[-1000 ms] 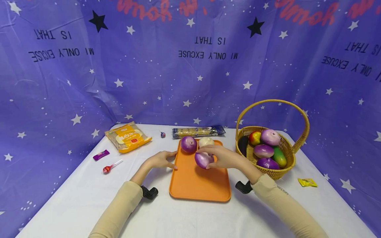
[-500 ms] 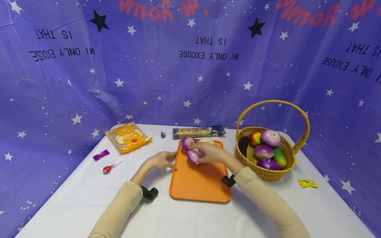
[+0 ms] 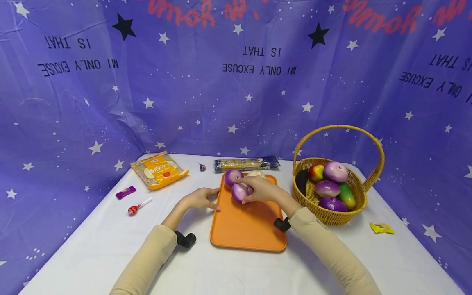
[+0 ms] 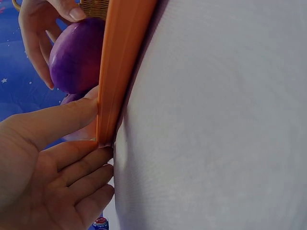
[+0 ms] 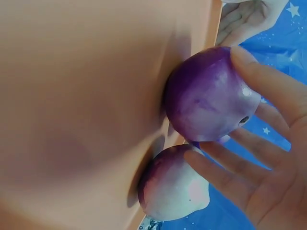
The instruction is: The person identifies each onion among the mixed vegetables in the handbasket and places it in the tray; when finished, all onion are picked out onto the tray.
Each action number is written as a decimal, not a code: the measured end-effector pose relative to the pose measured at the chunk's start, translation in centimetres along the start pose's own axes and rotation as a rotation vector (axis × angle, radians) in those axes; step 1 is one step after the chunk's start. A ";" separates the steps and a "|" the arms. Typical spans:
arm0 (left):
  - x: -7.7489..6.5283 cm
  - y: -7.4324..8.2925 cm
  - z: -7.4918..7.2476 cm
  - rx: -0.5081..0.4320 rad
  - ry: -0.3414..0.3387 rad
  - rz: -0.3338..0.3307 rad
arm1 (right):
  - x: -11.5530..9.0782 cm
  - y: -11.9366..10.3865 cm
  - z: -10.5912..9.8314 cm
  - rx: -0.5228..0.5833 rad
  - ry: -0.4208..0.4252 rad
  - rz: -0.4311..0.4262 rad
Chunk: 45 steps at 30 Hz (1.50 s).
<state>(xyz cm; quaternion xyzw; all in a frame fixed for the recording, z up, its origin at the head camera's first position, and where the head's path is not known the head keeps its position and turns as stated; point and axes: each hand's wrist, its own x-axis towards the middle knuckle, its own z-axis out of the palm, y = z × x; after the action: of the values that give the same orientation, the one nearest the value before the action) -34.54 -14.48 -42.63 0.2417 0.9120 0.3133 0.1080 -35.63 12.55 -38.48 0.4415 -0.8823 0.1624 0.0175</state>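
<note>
My right hand (image 3: 263, 190) holds a purple onion (image 3: 239, 194) between thumb and fingers at the upper middle of the orange tray (image 3: 248, 229). In the right wrist view this onion (image 5: 206, 96) sits low at the tray surface, with a paler onion (image 5: 172, 184) beside it near my fingertip. A second purple onion (image 3: 232, 177) lies at the tray's far left corner; the pale one (image 3: 256, 174) is partly hidden behind my right hand. My left hand (image 3: 199, 198) touches the tray's left edge, thumb and fingers extended, as the left wrist view also shows.
A wicker basket (image 3: 328, 215) with a tall handle stands right of the tray, holding several onions and other produce. Behind the tray lies a long blue packet (image 3: 246, 164). A yellow snack bag (image 3: 160, 170), lollipops (image 3: 132, 210) and a purple candy (image 3: 125, 192) are left; a yellow candy (image 3: 382, 228) is right.
My right hand has carried the held onion leftward and slightly farther back, up against the left onion; over the last half second it stays about there. My left hand has not moved.
</note>
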 end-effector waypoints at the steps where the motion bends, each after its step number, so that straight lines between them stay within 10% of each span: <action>1: 0.0 0.0 0.0 0.001 0.001 0.002 | 0.0 0.0 0.0 0.004 0.000 -0.001; 22: 0.0 -0.1 0.2 0.009 -0.001 0.020 | -1.3 -0.3 -1.5 -0.019 0.019 -0.035; 45: 0.0 0.0 0.1 0.012 -0.005 0.014 | -15.3 3.7 -12.0 -0.128 0.083 0.243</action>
<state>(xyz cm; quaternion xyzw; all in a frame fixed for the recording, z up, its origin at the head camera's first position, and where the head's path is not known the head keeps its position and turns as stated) -34.53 -14.45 -42.72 0.2497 0.9119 0.3079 0.1066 -30.58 30.13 -30.79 0.3224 -0.9363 0.1246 0.0622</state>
